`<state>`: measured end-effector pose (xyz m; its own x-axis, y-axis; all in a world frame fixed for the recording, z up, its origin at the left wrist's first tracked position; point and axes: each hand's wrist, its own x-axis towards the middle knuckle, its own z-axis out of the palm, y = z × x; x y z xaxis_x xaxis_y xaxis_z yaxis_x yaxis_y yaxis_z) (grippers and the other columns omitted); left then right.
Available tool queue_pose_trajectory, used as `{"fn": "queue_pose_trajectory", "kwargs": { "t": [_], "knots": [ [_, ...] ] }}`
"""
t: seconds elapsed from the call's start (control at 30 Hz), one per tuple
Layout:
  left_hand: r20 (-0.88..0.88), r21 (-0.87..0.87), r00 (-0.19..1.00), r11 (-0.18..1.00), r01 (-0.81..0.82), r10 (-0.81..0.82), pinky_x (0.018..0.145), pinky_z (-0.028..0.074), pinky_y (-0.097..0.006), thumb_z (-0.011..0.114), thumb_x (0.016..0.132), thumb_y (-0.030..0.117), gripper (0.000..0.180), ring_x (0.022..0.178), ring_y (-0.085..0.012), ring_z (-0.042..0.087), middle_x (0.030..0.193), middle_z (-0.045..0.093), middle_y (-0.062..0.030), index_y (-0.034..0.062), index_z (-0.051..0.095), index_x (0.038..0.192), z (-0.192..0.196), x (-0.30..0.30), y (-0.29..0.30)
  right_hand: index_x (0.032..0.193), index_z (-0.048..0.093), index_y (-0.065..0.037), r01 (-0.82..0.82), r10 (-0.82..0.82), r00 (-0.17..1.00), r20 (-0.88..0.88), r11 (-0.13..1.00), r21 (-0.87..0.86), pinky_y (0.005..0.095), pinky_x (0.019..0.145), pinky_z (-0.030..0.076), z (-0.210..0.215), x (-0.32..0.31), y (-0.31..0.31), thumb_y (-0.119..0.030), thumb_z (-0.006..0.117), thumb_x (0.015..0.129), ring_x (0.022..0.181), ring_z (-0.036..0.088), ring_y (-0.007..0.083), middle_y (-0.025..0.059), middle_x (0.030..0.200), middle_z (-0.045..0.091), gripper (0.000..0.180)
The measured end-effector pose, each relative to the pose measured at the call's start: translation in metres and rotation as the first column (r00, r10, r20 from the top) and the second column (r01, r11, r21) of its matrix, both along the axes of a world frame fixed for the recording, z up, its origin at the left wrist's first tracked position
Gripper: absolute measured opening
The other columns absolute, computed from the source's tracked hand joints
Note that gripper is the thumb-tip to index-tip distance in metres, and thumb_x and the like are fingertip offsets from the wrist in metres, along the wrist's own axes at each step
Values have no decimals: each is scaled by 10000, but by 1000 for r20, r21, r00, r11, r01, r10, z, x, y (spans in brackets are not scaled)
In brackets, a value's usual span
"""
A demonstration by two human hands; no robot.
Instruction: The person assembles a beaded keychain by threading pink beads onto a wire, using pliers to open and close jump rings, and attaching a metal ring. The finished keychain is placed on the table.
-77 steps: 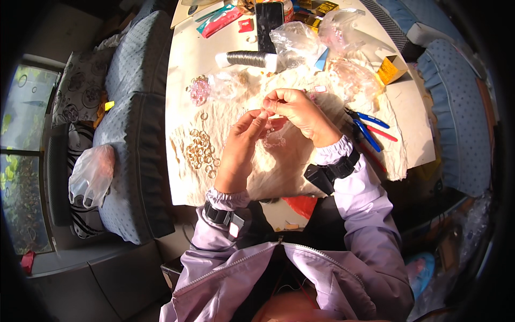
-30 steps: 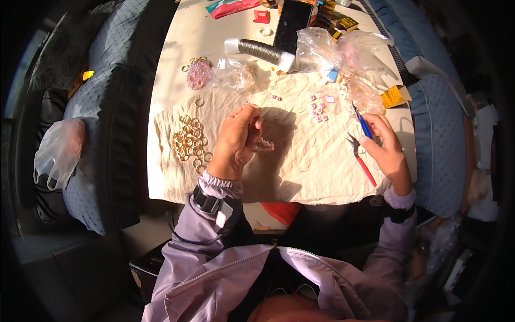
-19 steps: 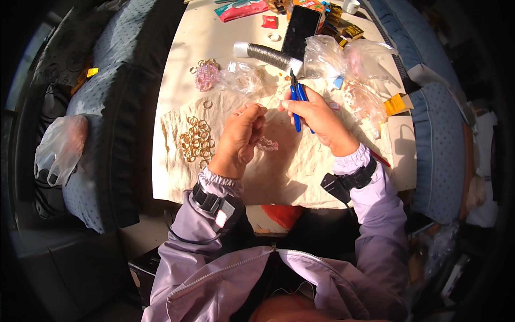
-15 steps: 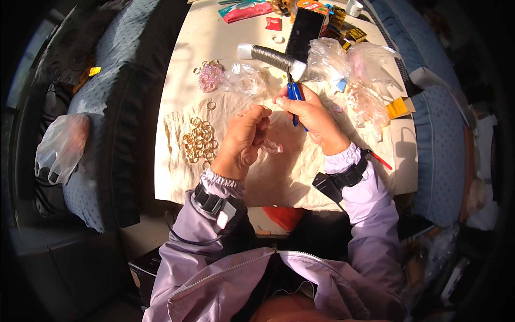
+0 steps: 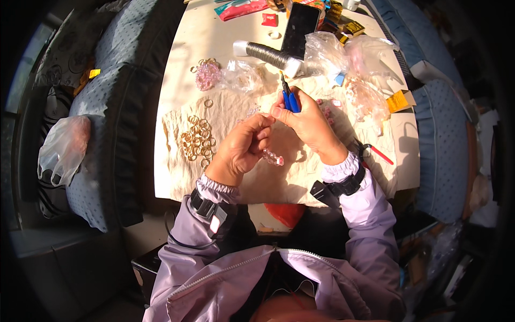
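Pink glassy beads (image 5: 272, 156) dangle from your left hand (image 5: 242, 146), pinched shut; your right hand (image 5: 308, 122) grips blue-handled pliers (image 5: 288, 96). Worktop (image 5: 182, 48) lies open at 11 o'clock; gold rings (image 5: 197, 138) at 9.

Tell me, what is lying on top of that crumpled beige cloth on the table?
On the crumpled beige cloth lie a heap of gold metal rings and some small pink beads. Whatever sits beneath the two hands is covered.
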<state>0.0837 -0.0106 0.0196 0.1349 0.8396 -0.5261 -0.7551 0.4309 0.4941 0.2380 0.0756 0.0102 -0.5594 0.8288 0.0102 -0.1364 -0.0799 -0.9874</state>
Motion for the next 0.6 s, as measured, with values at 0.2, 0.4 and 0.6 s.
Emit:
{"fn": "queue_pose_trajectory", "kwargs": {
  "t": [0.2, 0.4, 0.6],
  "knots": [
    [-120, -44, 992, 998, -53, 47, 489, 319, -202, 652, 936, 133, 73, 533, -62, 380, 653, 455, 61, 72, 646, 897, -2, 6, -11, 1050, 588, -41, -39, 38, 999, 16, 998, 41, 249, 817, 483, 4, 8, -11, -124, 749, 920, 888, 575, 82, -4, 949, 604, 223],
    [-199, -42, 975, 994, -105, 95, 443, 171, -220, 667, 924, 146, 99, 480, -30, 233, 606, 331, 120, 169, 601, 854, 3, 14, -20, 1034, 621, -15, -209, 111, 890, 443, 961, 180, 260, 789, 465, 30, 42, -9, -263, 694, 971, 855, 530, 79, -8, 893, 591, 266],
    [-214, -30, 972, 994, -103, 94, 441, 166, -226, 656, 927, 163, 148, 480, -30, 231, 600, 327, 115, 179, 572, 806, 0, 11, -25, 918, 654, 1, -494, 385, 734, 559, 868, 50, 322, 634, 483, 31, 51, -8, -452, 674, 952, 681, 589, 140, 59, 747, 634, 454]
  ]
}}
